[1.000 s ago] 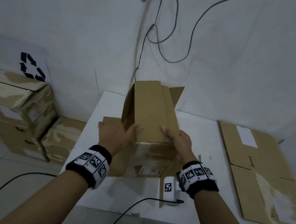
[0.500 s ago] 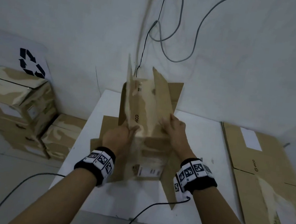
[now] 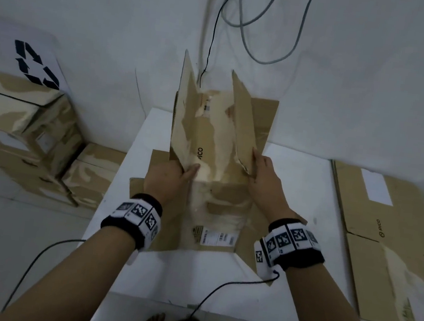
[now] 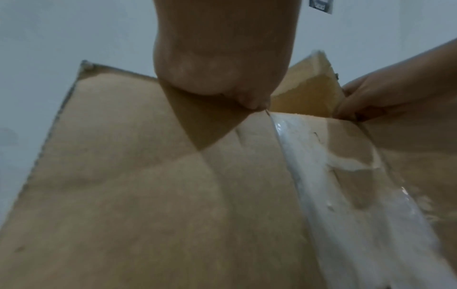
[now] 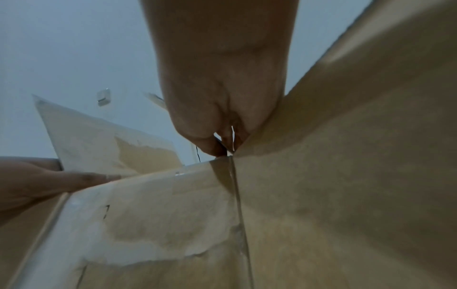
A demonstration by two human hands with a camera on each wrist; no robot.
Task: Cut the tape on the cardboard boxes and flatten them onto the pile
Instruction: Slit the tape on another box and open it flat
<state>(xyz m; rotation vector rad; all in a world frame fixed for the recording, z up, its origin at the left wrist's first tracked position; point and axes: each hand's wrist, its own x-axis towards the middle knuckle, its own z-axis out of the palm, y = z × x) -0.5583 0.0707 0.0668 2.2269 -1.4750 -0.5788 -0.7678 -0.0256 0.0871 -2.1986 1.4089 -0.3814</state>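
Standing upright near the middle of the white bench (image 3: 294, 287), an opened cardboard box (image 3: 217, 196) is gripped on both sides, its top flaps raised toward the wall. The left hand (image 3: 168, 178) is closed on the left flap (image 3: 181, 126), with fingers curled over the flap's lower edge and the thumb laid on the box face beside the printed "PICO" lettering. In the left wrist view the fingers (image 4: 249, 99) are seen pinching the corner of a brown panel, next to a strip of glossy clear tape (image 4: 346, 205) that runs down the box. The right hand (image 3: 266, 179) is closed on the right flap (image 3: 244, 129); in the right wrist view its fingertips (image 5: 220, 146) are pinched at the seam where two panels meet. Pale patches of torn or taped surface are visible across the box face, and a white barcode label (image 3: 215, 237) sits low on the side toward the person. Black-and-white marker bands are worn on both wrists, with thin black cables trailing off the bench edge. At 3 o'clock from the box, a pile of flattened cardboard (image 3: 394, 243) lies on the bench, well apart from it. At 9 o'clock, on the floor, several sealed boxes (image 3: 20, 129) are stacked below a recycling symbol (image 3: 36, 64) on the wall. At 12 o'clock, loose grey and black cables (image 3: 249, 30) hang against the wall.
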